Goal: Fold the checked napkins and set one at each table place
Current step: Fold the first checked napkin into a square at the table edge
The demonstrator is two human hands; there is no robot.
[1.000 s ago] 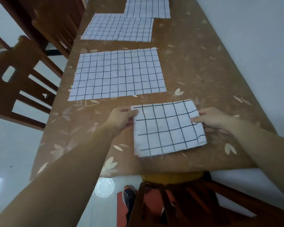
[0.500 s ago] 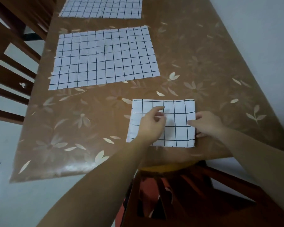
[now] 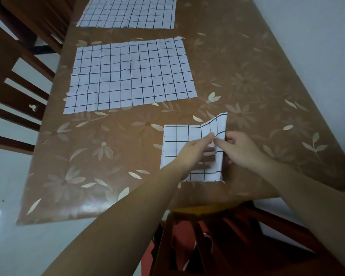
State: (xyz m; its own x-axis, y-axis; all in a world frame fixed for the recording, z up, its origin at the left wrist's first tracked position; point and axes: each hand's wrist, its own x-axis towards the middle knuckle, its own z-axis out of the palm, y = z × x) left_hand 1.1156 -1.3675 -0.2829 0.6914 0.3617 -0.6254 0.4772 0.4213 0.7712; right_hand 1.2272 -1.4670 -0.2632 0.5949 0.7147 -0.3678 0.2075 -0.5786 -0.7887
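**Clerk:** Where is the item in work?

**Inspector:** The folded napkin (image 3: 179, 142) lies at the near edge of the desk (image 3: 267, 96), right in front of the person. Its left part lies flat. Its right edge stands up off the surface as a curved flap.

**Clerk:** State of the hands?

**Inspector:** The right hand (image 3: 241, 148) pinches the raised flap at its edge, which is why that side is up. The left hand (image 3: 193, 154) lies across the middle of the cloth with its fingers stretched toward the flap. Their tips meet the right hand's there. I cannot tell whether they grasp the cloth or only press on it. In my judgement the left hand steadies the flat part so the fold turns along a line.

**Clerk:** Progress?

**Inspector:** Early, by my assessment. One open napkin (image 3: 129, 76) lies spread flat farther up the desk, beside a wooden chair (image 3: 12, 80), probably marking that seat. A third napkin (image 3: 127, 12) lies flat beyond it, partly cut off by the top of the view. Neither is folded.

**Clerk:** Risks?

**Inspector:** The cloth is thin and limp. If the flap comes down askew, the check lines will not match and the edges will stagger
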